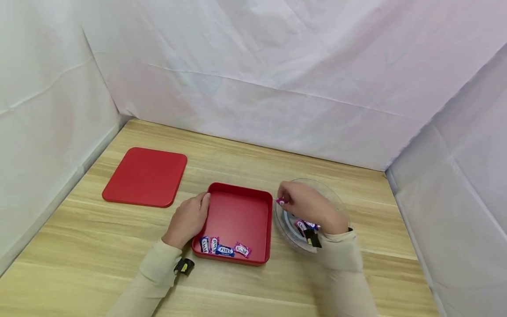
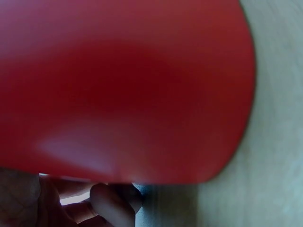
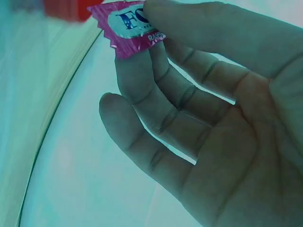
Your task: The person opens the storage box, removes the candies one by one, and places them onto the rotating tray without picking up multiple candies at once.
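Observation:
A square red tin (image 1: 237,218) stands on the table, with several wrapped candies (image 1: 225,250) in pink and dark blue along its near side. At its left wall, my left hand (image 1: 189,220) grips the rim; the tin's red wall (image 2: 132,94) fills much of the left wrist view. My right hand (image 1: 310,204) is over a clear round bowl (image 1: 289,237), just right of the tin. Between thumb and fingertips it pinches a pink wrapped candy (image 3: 128,26). More candies (image 1: 301,226) lie in the bowl, partly hidden by the right hand and wrist.
A flat red lid (image 1: 145,177) lies on the wooden table (image 1: 222,295) to the left, behind the left hand. White cloth walls (image 1: 253,88) close off the back and both sides.

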The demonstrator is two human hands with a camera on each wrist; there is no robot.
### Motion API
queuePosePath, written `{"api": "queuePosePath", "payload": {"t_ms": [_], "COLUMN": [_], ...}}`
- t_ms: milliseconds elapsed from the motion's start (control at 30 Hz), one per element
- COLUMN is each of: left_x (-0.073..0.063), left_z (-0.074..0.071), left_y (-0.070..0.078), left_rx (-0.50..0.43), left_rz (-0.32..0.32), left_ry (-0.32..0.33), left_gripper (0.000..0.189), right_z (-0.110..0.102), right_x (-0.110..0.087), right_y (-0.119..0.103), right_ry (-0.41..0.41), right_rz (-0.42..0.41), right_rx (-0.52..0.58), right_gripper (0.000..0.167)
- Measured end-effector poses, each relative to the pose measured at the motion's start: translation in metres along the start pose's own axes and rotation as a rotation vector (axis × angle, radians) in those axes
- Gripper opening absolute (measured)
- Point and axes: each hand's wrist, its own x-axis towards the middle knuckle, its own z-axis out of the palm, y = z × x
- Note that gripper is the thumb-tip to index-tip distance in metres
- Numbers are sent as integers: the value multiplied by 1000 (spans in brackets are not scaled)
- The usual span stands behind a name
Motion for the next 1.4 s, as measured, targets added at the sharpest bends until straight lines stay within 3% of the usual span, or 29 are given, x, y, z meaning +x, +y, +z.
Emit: {"api": "queuePosePath", "payload": {"t_ms": [200, 367, 700, 933, 1067, 1400], "left_x": [1, 0, 2, 2, 2, 2], "left_z": [1, 0, -1, 0, 0, -1], "left_y": [-1, -2, -2, -3, -3, -4], "left_rx": [-7, -4, -2, -4, -3, -4], "left_rz": [-3, -5, -10, -2, -2, 4], "left_ry": [0, -5, -6, -3, -4, 5], "left_gripper": [52, 52, 52, 52, 52, 52], "right_z": [-2, 1, 8, 15, 15, 9], "right_x": [-18, -28, -35, -34, -33, -21], "right_y": [30, 46, 59, 69, 71, 52], "right_ry": [45, 8, -86, -106, -107, -61], "right_rz": [4, 56, 146, 193, 210, 119], "right_rx": [-5, 26, 44, 57, 65, 8], "right_gripper": [13, 11, 13, 16, 15, 10]}}
